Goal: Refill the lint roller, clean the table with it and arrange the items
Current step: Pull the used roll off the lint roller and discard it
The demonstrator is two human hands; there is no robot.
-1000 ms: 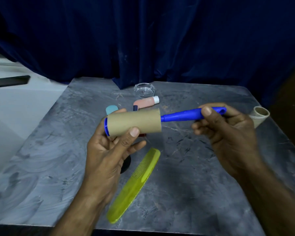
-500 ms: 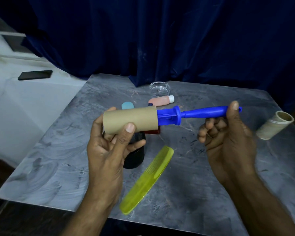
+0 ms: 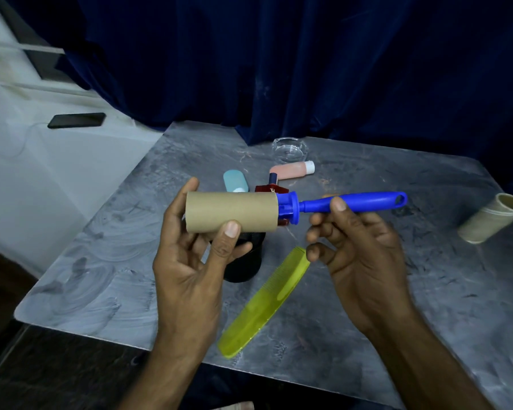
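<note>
Above the grey table (image 3: 101, 279) I hold a blue lint roller (image 3: 353, 202) level. My left hand (image 3: 196, 261) grips the brown cardboard tube (image 3: 231, 211) that sits on the roller's head, thumb on its front. My right hand (image 3: 356, 250) pinches the blue handle between thumb and fingers. A short stretch of the blue head shows between the tube and the handle's flange. A second roll (image 3: 489, 220), pale with an open end, lies on its side at the table's right edge.
On the table lie a yellow comb (image 3: 264, 303), a black round object (image 3: 246, 261) partly behind my left hand, a pink bottle (image 3: 292, 170), a light blue bottle (image 3: 234, 180), a red item (image 3: 271, 189) and a clear glass dish (image 3: 290, 149). A phone (image 3: 76, 120) rests on the white counter at left.
The cardboard tube has slid leftwards off the roller's head, exposing the blue flange and part of the head. The view has shifted so the table sits further right.
</note>
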